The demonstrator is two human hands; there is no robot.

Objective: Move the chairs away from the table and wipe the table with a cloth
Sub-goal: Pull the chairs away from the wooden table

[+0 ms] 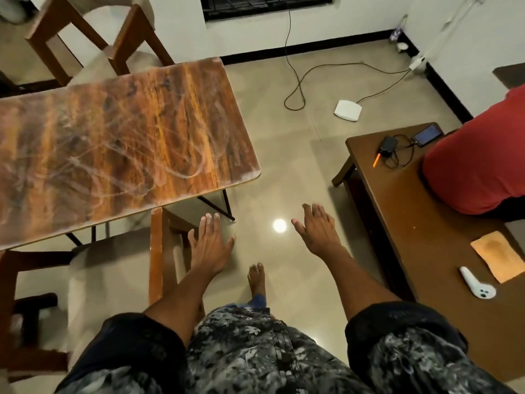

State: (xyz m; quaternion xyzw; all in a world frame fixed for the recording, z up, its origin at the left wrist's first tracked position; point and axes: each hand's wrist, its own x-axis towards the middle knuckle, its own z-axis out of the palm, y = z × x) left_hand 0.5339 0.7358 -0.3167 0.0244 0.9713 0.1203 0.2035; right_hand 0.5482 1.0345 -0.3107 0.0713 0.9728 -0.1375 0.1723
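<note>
Hands hover empty above the floor beside a dusty wooden bench [113, 143], seen from the head camera looking down. Left hand [211, 245] stretches forward with fingers [210, 223] straight and spread, palm down, just beside the upright wooden post of the near chair [156, 251], which sits tucked under the bench's near edge; whether the hand touches the post cannot be told. Right hand [318, 231] reaches out over bare floor, fingers apart and relaxed, holding nothing, well apart from any furniture. Both forearms extend from dark rolled sleeves, elbows nearly straight, as though the person is about to take hold of the chair.

A second chair [85, 32] stands at the bench's far side, also close against it. Judging by this, neither chair is moved away yet, and the pale smears across the bench top suggest wiping is not done. An orange cloth [497, 255] lies flat on a low brown side table [412, 223] to the right, near a white controller [477, 285], likely parked there until the chairs are cleared. A phone [427, 134] and charger [387, 145] rest at the side table's far end, beside a red cushion [477, 160].
</note>
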